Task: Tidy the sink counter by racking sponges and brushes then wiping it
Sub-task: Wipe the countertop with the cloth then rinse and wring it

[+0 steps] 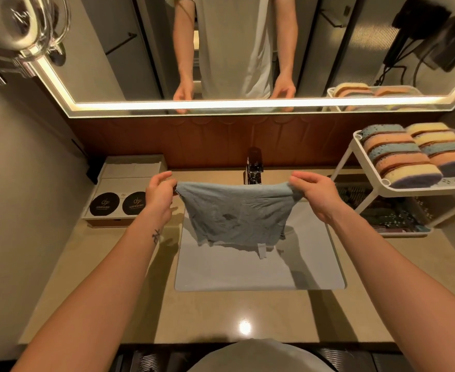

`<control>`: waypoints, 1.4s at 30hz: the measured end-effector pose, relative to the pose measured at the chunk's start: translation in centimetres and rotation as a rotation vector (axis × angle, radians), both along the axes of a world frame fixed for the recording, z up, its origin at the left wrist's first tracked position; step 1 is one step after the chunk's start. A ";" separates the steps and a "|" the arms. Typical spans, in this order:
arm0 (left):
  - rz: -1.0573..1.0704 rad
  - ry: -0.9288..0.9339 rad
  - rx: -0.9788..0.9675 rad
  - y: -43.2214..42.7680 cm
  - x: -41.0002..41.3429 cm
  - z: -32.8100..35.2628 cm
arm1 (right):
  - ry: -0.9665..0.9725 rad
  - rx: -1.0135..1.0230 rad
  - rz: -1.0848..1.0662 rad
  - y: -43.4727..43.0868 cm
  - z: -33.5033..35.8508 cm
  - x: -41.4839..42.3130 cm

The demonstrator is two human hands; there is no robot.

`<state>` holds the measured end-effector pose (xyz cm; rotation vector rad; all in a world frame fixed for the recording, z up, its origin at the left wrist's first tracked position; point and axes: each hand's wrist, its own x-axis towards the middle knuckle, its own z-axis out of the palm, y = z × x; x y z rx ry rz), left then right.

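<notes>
Head view: left hand (159,193) and right hand (313,194) each pinch a top corner of the wrinkled blue-grey cloth (234,213), stretched out above the rectangular sink basin (248,272). Striped sponges (401,154) fill the white rack (355,162), right.

faucet (254,167) base behind cloth (234,213)

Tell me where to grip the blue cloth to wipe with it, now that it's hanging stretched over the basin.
Gather the cloth at its taut top edge, coming from above: the left hand and right hand pinch only its corners, and the rest hangs limp.
</notes>
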<state>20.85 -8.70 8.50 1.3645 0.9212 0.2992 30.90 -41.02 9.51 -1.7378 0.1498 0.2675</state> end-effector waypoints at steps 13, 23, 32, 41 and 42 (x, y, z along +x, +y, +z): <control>-0.244 0.145 0.858 -1.7 -0.4 -1.3 | -0.200 -0.692 0.265 0.2 -1.3 1.2; -0.328 0.205 1.022 -2.0 0.3 -1.8 | -0.613 -1.067 0.374 -1.7 -1.3 0.2; -0.452 0.133 0.224 -9.1 0.0 -1.8 | -0.141 -0.411 0.209 0.7 -2.0 -1.8; -0.405 0.070 -0.002 -16.3 -0.7 -2.8 | -0.081 -0.131 0.365 3.6 -3.8 -4.7; -0.398 0.073 -0.018 -16.4 -0.9 -2.8 | -0.081 -0.129 0.380 3.4 -3.9 -4.8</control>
